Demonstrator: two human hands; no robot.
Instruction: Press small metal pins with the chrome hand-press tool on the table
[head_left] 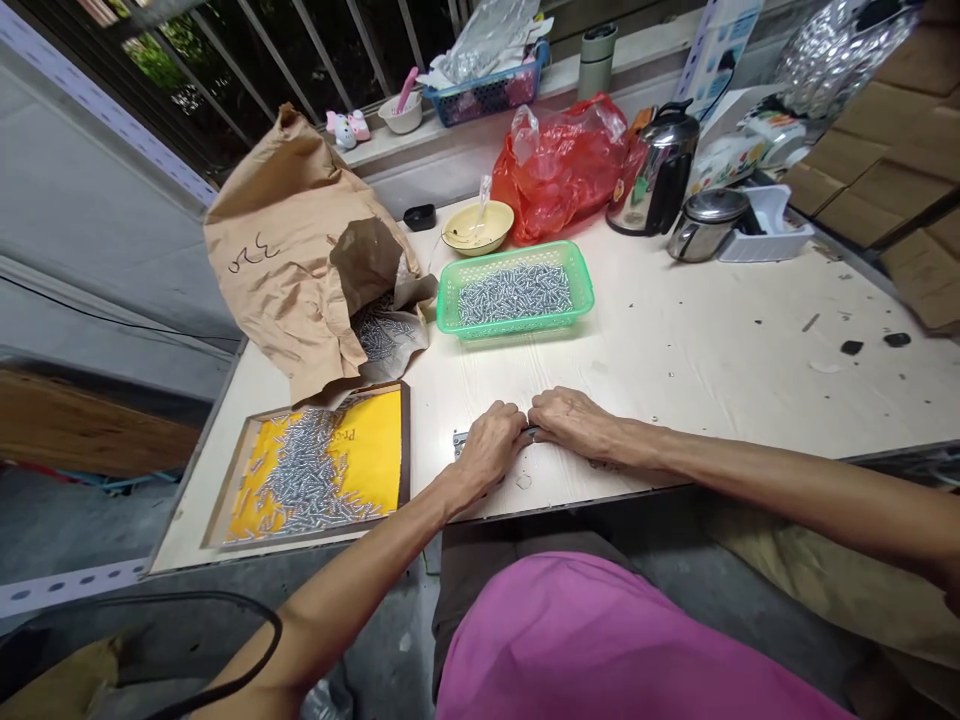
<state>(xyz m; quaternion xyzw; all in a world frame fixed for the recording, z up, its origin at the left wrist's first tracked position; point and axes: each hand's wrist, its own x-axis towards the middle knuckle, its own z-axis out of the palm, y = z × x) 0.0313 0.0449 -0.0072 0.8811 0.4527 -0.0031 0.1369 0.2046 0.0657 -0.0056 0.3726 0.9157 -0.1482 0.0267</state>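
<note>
Head: metal strip [460, 440] runs left-right; left hand [491, 442], right hand [571, 420] hold it

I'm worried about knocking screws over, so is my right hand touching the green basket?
Apart: the head view shows pale tabletop between the right hand and the green basket.

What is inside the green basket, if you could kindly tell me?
The green basket holds many small, silvery metal pieces; anything beneath their top layer is covered.
</note>
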